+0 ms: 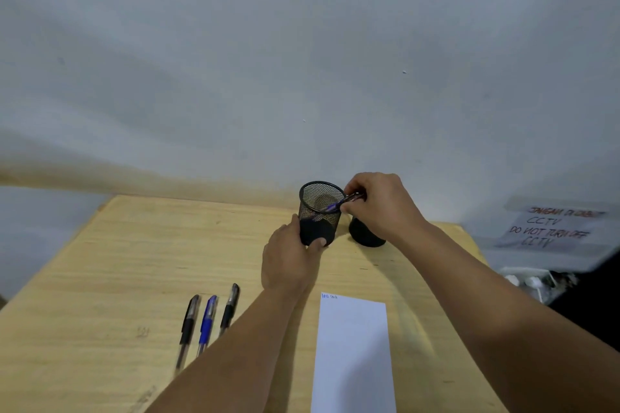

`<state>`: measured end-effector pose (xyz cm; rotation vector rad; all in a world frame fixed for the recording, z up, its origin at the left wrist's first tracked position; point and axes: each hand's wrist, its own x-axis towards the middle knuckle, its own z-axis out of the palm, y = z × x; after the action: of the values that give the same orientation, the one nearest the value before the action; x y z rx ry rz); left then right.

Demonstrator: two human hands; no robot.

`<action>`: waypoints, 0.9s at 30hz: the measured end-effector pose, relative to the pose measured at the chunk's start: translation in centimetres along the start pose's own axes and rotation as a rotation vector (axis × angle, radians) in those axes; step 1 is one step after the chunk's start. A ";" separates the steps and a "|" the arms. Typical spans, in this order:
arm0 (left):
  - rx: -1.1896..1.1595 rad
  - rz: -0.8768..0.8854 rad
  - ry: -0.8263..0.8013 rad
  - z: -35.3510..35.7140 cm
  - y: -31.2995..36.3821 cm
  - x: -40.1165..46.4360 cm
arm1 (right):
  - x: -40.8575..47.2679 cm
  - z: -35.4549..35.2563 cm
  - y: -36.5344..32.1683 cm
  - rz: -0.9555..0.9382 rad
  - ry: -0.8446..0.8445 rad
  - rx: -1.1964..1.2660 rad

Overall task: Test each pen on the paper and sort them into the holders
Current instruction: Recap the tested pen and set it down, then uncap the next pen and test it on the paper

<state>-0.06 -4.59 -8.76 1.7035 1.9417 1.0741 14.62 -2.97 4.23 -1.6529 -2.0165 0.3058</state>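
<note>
Head cam: my right hand [379, 208] pinches blue-capped pen [339, 204], axis slanting down-left into black mesh cylinder holder [320, 211], which my left hand [290, 261] grips at base. I judge drop's next; 2nd black holder [365, 236] sits right, under the right hand.

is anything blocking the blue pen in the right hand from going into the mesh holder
Nothing visible does. The right hand holds the blue pen slanted over the rim, tip already inside the open mesh holder. The left hand grips the holder's base, below the opening. The second holder stands to the right, out of the way.
</note>
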 end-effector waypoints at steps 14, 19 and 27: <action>-0.016 0.068 -0.262 -7.4 -1.8 -3.9 | -4.1 3.2 -1.5 -0.093 -0.008 0.162; 0.104 0.105 -0.231 -11.6 -3.7 -8.8 | -5.5 7.1 -2.9 -0.119 -0.168 0.223; 0.352 0.224 -0.280 -16.0 -6.2 -16.2 | -7.9 12.8 -6.1 -0.100 -0.457 0.151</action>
<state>-11.79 -24.93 -6.31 2.1671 1.8705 0.5363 3.90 -10.16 -5.54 -1.4783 -2.3227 0.8421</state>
